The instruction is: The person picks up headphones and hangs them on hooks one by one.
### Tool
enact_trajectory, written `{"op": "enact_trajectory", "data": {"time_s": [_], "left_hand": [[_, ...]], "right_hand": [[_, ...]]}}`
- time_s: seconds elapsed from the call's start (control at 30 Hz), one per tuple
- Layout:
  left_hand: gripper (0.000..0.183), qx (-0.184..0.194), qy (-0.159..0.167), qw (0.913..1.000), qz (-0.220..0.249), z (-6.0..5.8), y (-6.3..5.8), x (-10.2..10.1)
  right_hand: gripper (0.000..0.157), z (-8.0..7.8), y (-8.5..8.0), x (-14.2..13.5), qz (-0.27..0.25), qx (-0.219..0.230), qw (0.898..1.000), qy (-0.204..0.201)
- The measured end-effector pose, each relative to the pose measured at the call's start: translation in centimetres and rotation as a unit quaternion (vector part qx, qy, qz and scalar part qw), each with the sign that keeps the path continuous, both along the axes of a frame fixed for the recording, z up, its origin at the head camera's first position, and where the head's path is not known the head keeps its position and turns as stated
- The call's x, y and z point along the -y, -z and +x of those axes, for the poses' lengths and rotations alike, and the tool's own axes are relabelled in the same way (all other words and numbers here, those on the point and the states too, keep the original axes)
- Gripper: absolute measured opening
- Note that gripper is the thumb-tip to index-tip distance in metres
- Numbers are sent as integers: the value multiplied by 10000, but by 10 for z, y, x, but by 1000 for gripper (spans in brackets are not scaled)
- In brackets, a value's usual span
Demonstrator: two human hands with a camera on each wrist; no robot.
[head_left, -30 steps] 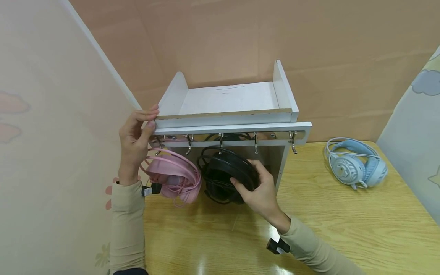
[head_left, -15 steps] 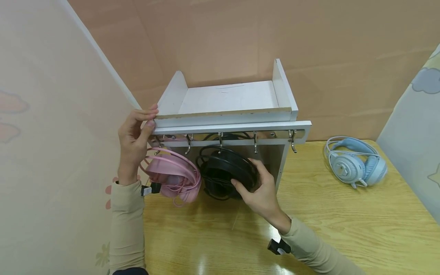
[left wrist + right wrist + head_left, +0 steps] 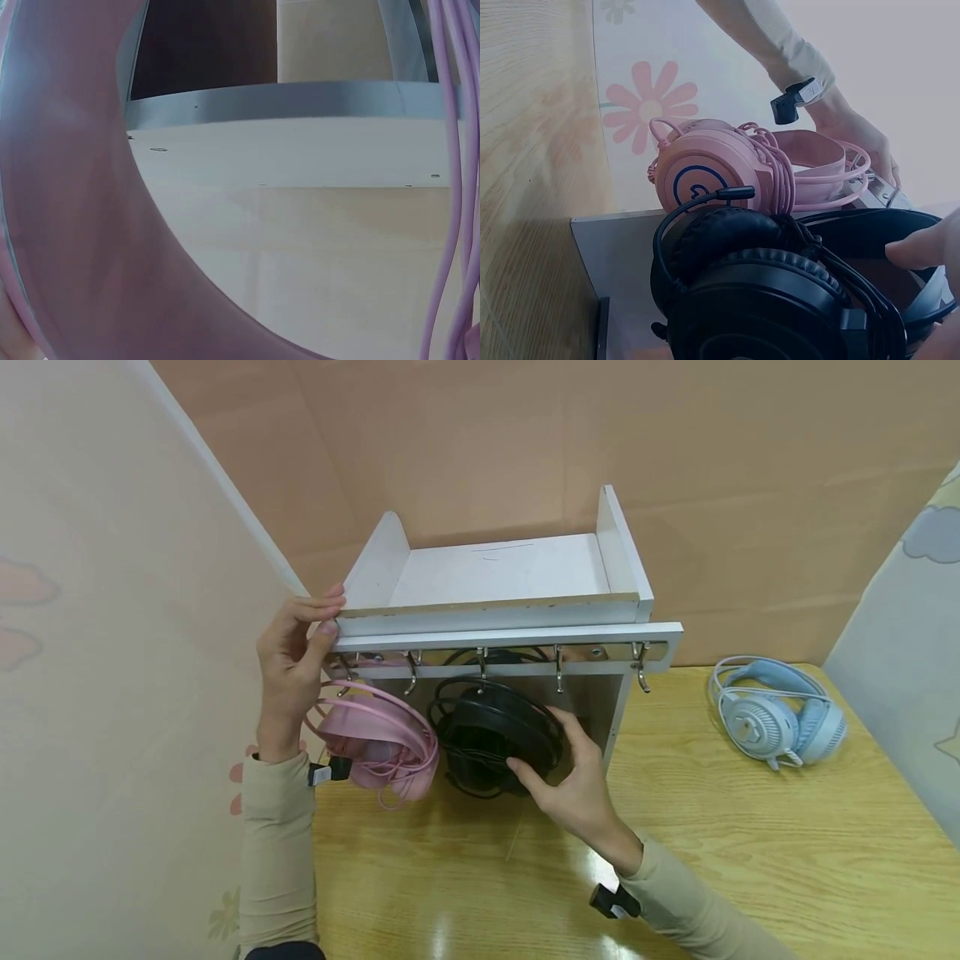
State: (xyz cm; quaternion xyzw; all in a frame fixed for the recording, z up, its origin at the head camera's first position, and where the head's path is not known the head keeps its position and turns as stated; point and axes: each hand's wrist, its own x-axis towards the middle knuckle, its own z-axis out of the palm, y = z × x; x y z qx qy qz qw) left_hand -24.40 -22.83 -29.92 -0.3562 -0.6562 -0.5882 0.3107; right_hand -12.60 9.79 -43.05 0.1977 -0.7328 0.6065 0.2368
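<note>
Black headphones (image 3: 495, 735) hang at the middle hook of a white rack (image 3: 495, 635). The right hand (image 3: 573, 785) holds them at the right side of the headband, thumb in front and fingers behind. In the right wrist view, the black headphones (image 3: 757, 300) show their ear cups and microphone boom, with the thumb on the headband. Pink headphones (image 3: 375, 739) hang at the left end of the rack, their headband (image 3: 82, 195) filling the left of the left wrist view. The left hand (image 3: 296, 652) grips the rack's upper left corner, thumb in front and fingers on top.
Light blue headphones (image 3: 776, 714) lie on the wooden table (image 3: 750, 835) to the right of the rack. Metal hooks (image 3: 558, 670) line the rack's front bar. A patterned wall panel (image 3: 135, 693) stands close on the left, another (image 3: 911, 677) on the right.
The black headphones have risen very slightly at their lower edge, and the right wrist has shifted a little to the right. The left hand keeps its grip on the corner.
</note>
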Motion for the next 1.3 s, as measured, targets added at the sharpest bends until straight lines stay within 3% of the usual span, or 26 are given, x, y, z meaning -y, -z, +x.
{"op": "enact_trajectory", "data": {"time_s": [0.33, 0.63, 0.8, 1.07, 1.3], "left_hand": [[12, -44, -65, 10000, -28, 0, 0, 0], [13, -82, -133, 9998, -90, 0, 1, 1], [13, -82, -96, 9999, -72, -1, 1, 0], [13, -63, -96, 9999, -89, -1, 0, 1], [13, 9, -49, 10000, -45, 0, 0, 1]], "right_hand": [[81, 10, 4, -18, 438, 42, 9987, 243], [79, 15, 2, -37, 298, -172, 9992, 218], [80, 18, 4, -49, 193, -38, 9997, 139], [73, 17, 9, -68, -77, -614, 9978, 220], [72, 17, 7, -87, -183, -679, 9967, 416]]}}
